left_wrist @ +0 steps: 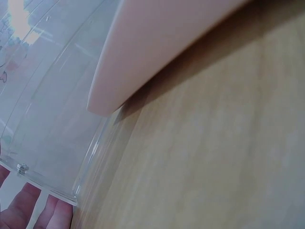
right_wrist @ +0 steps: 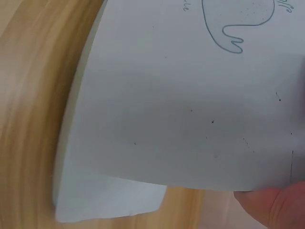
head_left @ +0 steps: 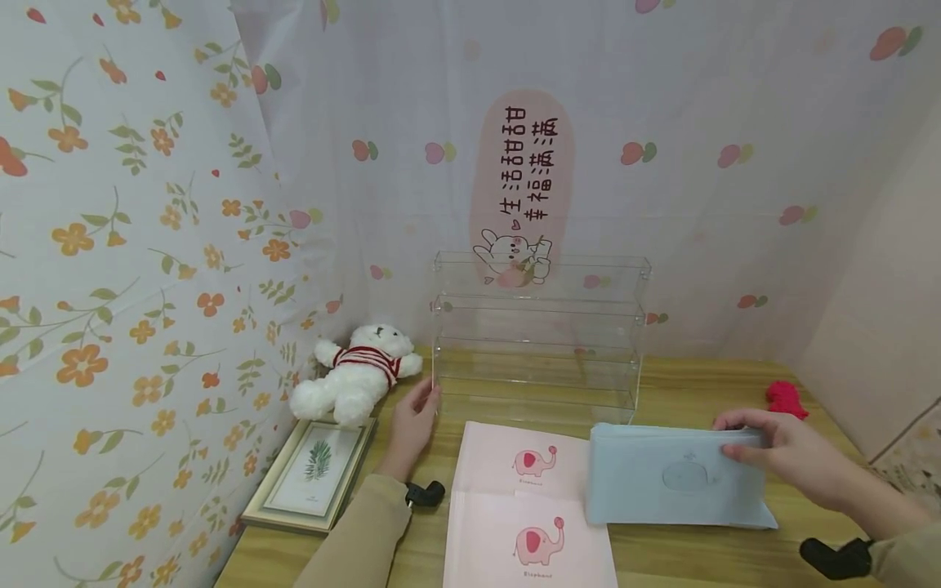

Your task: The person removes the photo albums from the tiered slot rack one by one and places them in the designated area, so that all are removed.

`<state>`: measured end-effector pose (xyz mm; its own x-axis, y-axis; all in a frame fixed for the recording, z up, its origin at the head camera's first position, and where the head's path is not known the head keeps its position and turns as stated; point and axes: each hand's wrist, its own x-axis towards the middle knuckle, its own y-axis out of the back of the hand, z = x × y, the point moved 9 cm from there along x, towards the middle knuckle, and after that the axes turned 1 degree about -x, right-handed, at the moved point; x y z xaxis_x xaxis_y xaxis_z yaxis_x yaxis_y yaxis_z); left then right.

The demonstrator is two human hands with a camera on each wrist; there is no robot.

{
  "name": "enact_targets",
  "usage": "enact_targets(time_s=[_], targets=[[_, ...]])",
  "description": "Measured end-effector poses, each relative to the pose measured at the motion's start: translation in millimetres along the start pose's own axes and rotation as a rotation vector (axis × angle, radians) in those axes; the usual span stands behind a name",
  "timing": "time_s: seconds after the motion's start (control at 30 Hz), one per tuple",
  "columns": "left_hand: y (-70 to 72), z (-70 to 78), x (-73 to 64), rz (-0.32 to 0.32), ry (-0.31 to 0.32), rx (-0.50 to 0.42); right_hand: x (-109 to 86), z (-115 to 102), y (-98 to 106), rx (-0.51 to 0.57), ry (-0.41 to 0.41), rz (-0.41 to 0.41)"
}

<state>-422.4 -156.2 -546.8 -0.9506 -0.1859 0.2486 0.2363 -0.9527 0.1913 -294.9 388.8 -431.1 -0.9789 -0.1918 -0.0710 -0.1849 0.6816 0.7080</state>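
My left hand (head_left: 413,429) touches the left side of a clear acrylic tiered rack (head_left: 540,327), which stands upright against the back wall. In the left wrist view, its fingers (left_wrist: 21,205) lie against the outside of the rack's side panel. My right hand (head_left: 797,453) pinches the upper right part of a light blue flat folded piece (head_left: 662,482) printed with a whale, thumb in front. In the right wrist view, the thumb (right_wrist: 271,205) is at the edge of the piece. Beside it lies a pink flat piece (head_left: 529,510) with elephant prints.
A white teddy bear (head_left: 360,371) in a striped top lies at the back left, by a picture frame (head_left: 312,474) with a leaf print. A small red figure (head_left: 787,398) sits at the back right of the wooden table (head_left: 691,380). Patterned cloth covers the walls.
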Motion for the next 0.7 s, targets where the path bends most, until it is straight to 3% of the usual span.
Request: enact_targets(time_s=[0.2, 0.4, 0.63, 0.7], targets=[[-0.9, -2.1, 0.1, -0.006, 0.016, -0.016, -5.8, 17.7, -9.0, 0.112, -0.015, -0.125], [-0.1, 0.6, -0.2, -0.013, 0.022, -0.01, -7.7, 42.1, -17.3, 0.216, -0.11, -0.232], [-1.5, -2.0, -0.5, -0.023, 0.039, -0.023, -8.7, 61.6, -27.8, 0.284, -0.141, -0.244], [-1.2, -2.0, -0.3, -0.02, 0.034, -0.021, -7.7, 65.1, -28.5, 0.269, -0.141, -0.211]])
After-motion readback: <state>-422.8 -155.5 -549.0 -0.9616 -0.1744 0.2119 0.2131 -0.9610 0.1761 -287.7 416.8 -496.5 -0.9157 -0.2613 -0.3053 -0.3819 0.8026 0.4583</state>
